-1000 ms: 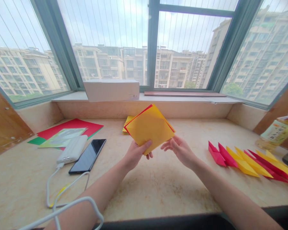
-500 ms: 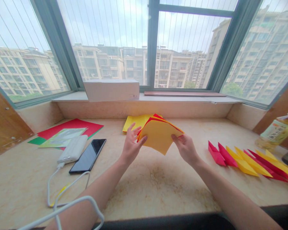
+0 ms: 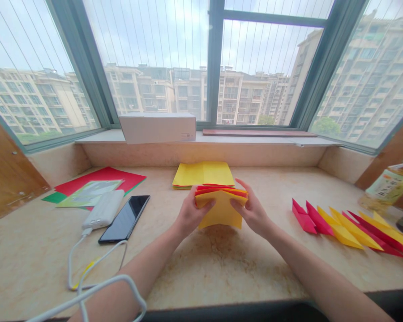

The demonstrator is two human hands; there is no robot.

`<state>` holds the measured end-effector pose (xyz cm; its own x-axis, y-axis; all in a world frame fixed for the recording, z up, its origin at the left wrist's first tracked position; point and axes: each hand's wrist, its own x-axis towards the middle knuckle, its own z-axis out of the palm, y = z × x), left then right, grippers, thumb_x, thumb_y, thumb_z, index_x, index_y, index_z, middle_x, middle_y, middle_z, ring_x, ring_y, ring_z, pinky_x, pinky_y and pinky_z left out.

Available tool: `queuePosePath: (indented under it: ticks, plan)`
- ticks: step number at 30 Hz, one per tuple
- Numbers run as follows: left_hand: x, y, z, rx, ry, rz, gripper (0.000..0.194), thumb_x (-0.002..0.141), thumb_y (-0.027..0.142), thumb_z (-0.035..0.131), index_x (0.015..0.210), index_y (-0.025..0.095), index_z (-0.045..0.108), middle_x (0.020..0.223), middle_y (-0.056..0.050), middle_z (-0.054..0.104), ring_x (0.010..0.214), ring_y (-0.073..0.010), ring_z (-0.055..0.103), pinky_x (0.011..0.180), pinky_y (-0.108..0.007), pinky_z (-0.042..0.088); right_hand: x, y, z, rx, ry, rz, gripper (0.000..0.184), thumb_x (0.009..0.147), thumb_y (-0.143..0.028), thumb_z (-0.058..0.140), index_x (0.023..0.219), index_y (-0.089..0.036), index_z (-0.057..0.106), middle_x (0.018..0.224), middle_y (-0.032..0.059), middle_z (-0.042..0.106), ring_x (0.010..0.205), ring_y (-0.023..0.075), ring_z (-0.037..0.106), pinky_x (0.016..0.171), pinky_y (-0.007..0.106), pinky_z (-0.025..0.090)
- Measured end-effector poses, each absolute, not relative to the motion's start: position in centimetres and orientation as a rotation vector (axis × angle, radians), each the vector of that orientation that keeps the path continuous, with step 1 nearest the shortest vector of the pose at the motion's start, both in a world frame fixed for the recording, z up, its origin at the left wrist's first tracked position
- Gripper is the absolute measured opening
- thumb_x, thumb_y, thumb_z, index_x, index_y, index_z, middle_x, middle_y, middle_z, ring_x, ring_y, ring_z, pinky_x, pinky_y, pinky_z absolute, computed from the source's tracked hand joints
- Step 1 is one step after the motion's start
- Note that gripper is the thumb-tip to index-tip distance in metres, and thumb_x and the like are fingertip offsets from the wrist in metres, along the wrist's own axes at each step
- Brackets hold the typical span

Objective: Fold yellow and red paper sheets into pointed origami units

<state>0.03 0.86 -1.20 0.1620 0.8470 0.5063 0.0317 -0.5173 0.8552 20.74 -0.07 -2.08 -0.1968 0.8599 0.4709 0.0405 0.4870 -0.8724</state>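
Observation:
Between my two hands is a small stack of yellow and red paper sheets [image 3: 220,213], held upright with a yellow sheet facing me. My left hand [image 3: 195,209] is closed on the stack's left edge, its thumb lying across the front sheet. On the right edge, my right hand [image 3: 251,208] grips with its thumb in front, and one finger sticks up at the back. Just behind the held sheets lies a flat pile of paper [image 3: 203,172], yellow on top with red edges showing beneath.
On the left lie a phone [image 3: 125,219], a white power bank [image 3: 105,209] with a cable [image 3: 107,282], and red sheets [image 3: 102,173]. Folded red and yellow paper pieces [image 3: 339,226] line the right, near a bottle [image 3: 387,185]. A white box [image 3: 157,128] stands on the sill.
The held sheets have turned from a slanted, corner-down position to level and upright. Both hands have come lower and closer together, uncovering more of the pile behind.

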Motion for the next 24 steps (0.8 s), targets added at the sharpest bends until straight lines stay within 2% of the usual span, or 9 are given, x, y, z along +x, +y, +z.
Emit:
queuePosePath:
  ticks: [3,5,7,9,12,18,19,21,24]
  plan:
    - [0.16,0.78,-1.42,1.691,0.817,1.427,0.048,0.079,0.034,0.074,0.118,0.021,0.049,0.114,-0.008,0.067,0.102,-0.0235,0.065,0.088,-0.036,0.052,20.41,-0.44,-2.0,-0.748,-1.553,0.98,0.072,0.093,-0.038,0.059,0.15,-0.029,0.016,0.128,0.0103,0.062,0.113,0.0237,0.062,0.099,0.045,0.05]
    - [0.14,0.71,-1.34,1.679,0.834,1.448,0.052,0.08,0.034,0.074,0.12,0.022,0.045,0.113,-0.008,0.067,0.101,-0.0224,0.066,0.088,-0.035,0.051,20.33,-0.51,-2.03,-0.74,-1.531,0.916,0.078,0.092,-0.038,0.06,0.152,-0.031,0.011,0.131,0.0109,0.059,0.115,0.0236,0.061,0.1,0.045,0.05]
    - [0.06,0.68,-1.2,1.676,0.874,1.462,0.056,0.081,0.034,0.073,0.125,0.022,0.04,0.111,-0.007,0.067,0.1,-0.0209,0.065,0.089,-0.034,0.05,20.38,-0.4,-2.19,-0.746,-1.531,0.814,0.077,0.092,-0.038,0.061,0.152,-0.032,0.013,0.135,0.0111,0.055,0.119,0.0235,0.059,0.102,0.044,0.049]
    - [-0.02,0.73,-1.14,1.669,0.895,1.442,0.058,0.082,0.034,0.071,0.128,0.022,0.038,0.11,-0.007,0.067,0.098,-0.0199,0.065,0.088,-0.033,0.05,20.46,-0.21,-2.44,-0.762,-1.557,0.753,0.068,0.093,-0.038,0.06,0.149,-0.033,0.023,0.137,0.0106,0.054,0.121,0.0237,0.057,0.103,0.044,0.048]
    - [0.0,0.92,-1.33,1.659,0.884,1.43,0.046,0.084,0.035,0.069,0.121,0.021,0.046,0.112,-0.007,0.066,0.099,-0.0199,0.064,0.086,-0.031,0.05,20.46,0.05,-2.76,-0.781,-1.562,0.757,0.058,0.093,-0.037,0.059,0.145,-0.032,0.033,0.133,0.0098,0.057,0.119,0.0238,0.058,0.103,0.044,0.048]
    - [0.19,1.35,-1.9,1.656,0.861,1.506,0.022,0.085,0.032,0.067,0.099,0.02,0.056,0.095,-0.002,0.064,0.088,-0.0167,0.06,0.078,-0.027,0.048,20.21,0.17,-2.38,-0.691,-1.388,0.925,0.084,0.088,-0.037,0.067,0.152,-0.034,0.013,0.122,0.0067,0.065,0.107,0.022,0.064,0.097,0.043,0.051]
    - [0.21,1.36,-1.93,1.65,0.85,1.51,0.021,0.085,0.032,0.067,0.099,0.02,0.057,0.094,-0.002,0.064,0.088,-0.0165,0.059,0.078,-0.026,0.048,20.21,0.19,-2.28,-0.69,-1.365,0.972,0.083,0.087,-0.038,0.067,0.151,-0.034,0.016,0.12,0.0058,0.066,0.106,0.022,0.065,0.095,0.043,0.052]
    - [0.26,1.3,-1.89,1.634,0.835,1.522,0.02,0.085,0.031,0.067,0.099,0.02,0.057,0.096,-0.002,0.065,0.09,-0.0168,0.06,0.08,-0.026,0.047,20.27,0.25,-2.15,-0.714,-1.341,1.039,0.07,0.085,-0.041,0.068,0.145,-0.031,0.034,0.118,0.0047,0.068,0.105,0.0225,0.065,0.093,0.04,0.052]
    - [0.37,1.1,-1.64,1.601,0.823,1.521,0.023,0.084,0.031,0.069,0.1,0.021,0.057,0.099,-0.003,0.066,0.092,-0.0174,0.061,0.08,-0.027,0.047,20.37,0.4,-2.15,-0.757,-1.335,1.037,0.038,0.083,-0.043,0.069,0.116,-0.026,0.062,0.11,0.0036,0.072,0.1,0.0223,0.065,0.089,0.036,0.052]
